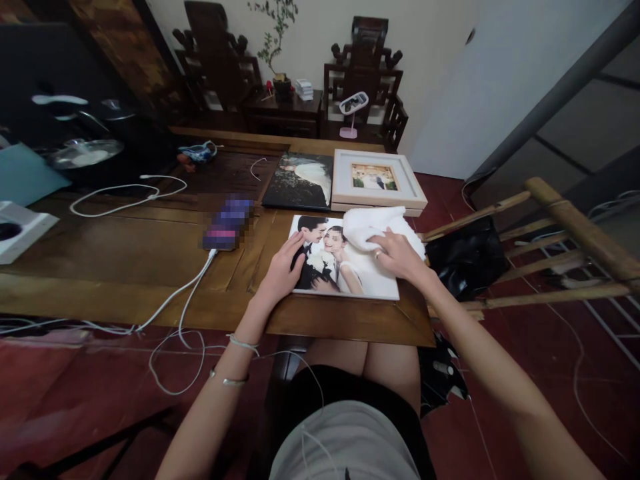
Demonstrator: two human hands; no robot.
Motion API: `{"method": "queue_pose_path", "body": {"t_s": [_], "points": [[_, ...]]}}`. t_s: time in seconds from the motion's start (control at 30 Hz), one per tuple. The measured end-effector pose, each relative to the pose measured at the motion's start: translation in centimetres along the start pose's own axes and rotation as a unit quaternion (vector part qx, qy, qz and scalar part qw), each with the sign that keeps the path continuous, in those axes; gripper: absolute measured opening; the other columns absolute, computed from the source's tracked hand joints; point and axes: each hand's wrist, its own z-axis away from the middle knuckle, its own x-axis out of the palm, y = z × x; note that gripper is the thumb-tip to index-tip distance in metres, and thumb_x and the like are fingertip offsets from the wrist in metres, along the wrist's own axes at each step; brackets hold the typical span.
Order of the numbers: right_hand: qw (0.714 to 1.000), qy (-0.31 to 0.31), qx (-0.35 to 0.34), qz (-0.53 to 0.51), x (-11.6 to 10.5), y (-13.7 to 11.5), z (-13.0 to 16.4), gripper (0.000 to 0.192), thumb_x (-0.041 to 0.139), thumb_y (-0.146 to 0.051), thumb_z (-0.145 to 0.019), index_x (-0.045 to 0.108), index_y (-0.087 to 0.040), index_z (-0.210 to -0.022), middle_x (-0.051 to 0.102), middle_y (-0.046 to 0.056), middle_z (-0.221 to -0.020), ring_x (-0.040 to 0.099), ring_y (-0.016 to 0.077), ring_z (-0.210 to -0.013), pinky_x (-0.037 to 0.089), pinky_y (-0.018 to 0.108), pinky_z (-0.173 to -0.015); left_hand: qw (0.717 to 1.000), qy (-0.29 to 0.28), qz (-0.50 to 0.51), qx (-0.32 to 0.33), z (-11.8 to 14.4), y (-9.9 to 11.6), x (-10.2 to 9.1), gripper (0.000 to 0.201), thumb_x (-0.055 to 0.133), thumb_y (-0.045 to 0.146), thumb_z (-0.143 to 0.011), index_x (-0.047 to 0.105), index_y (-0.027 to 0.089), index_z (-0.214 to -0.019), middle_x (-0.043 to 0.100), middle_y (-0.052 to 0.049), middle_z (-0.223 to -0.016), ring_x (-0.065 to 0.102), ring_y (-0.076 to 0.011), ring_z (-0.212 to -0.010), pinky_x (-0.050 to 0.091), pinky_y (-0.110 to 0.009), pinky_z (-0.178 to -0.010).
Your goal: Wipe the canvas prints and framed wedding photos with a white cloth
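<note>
A glossy wedding photo panel [320, 267] lies flat near the front edge of the wooden table. My left hand [285, 265] rests on its left side, fingers stretched out. Over the panel's upper right part, my right hand [395, 253] presses a white cloth [370, 223], fingers bent into the folds. The cloth covers that corner of the panel and hangs past its right edge. Just behind lie a dark photo panel [300, 180] and, to its right, a pale framed picture [380, 177].
A phone [227, 223] with a white charging cable [197, 280] lies left of the panel. Farther left are a coiled white cable [120, 210], a small blue-and-white teapot [200, 153] and a white box [23, 233]. A bamboo chair [580, 227] holding a black bag [470, 257] stands right.
</note>
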Motion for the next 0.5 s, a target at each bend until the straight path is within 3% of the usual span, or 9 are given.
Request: {"method": "queue_pose_path", "body": {"t_s": [0.13,0.3,0.4,0.5], "points": [[0.998,0.003,-0.058,-0.005,0.2,-3.2,4.9,0.033,0.044,-0.013,-0.074,0.070,-0.013,-0.096,0.062,0.021,-0.125,0.052,0.0347,-0.125,0.034,0.062,-0.106,1.000,0.003,0.003,0.001,0.0,0.1,0.1,0.042,0.042,0.025,-0.095,0.051,0.016,-0.135,0.048,-0.013,-0.145,0.042,-0.0243,-0.137,0.033,-0.049,-0.115],[0.991,-0.012,-0.127,-0.049,-0.4,-6.8,10.0,0.028,0.045,-0.009,-0.068,0.068,-0.016,-0.083,0.058,0.018,-0.133,0.043,0.0356,-0.133,0.029,0.066,-0.108,1.000,0.002,0.007,-0.002,-0.1,0.0,0.2,0.043,0.041,0.024,-0.095,0.050,0.014,-0.135,0.048,-0.015,-0.145,0.041,-0.0245,-0.138,0.031,-0.048,-0.116],[0.988,-0.017,-0.134,-0.069,-0.6,-6.7,10.2,0.027,0.046,-0.010,-0.068,0.068,-0.016,-0.083,0.058,0.019,-0.132,0.047,0.0344,-0.130,0.030,0.064,-0.108,1.000,-0.001,0.011,-0.004,0.0,0.0,0.2,0.043,0.041,0.024,-0.095,0.050,0.016,-0.136,0.048,-0.013,-0.145,0.040,-0.0244,-0.138,0.030,-0.049,-0.116],[0.992,-0.012,-0.104,-0.069,-0.6,-4.9,8.0,0.031,0.045,-0.012,-0.070,0.070,-0.015,-0.089,0.061,0.020,-0.128,0.054,0.0328,-0.123,0.034,0.061,-0.107,1.000,-0.005,0.012,-0.006,0.0,0.0,0.1,0.043,0.042,0.025,-0.095,0.050,0.016,-0.136,0.047,-0.013,-0.146,0.040,-0.0247,-0.138,0.031,-0.049,-0.116]]}}
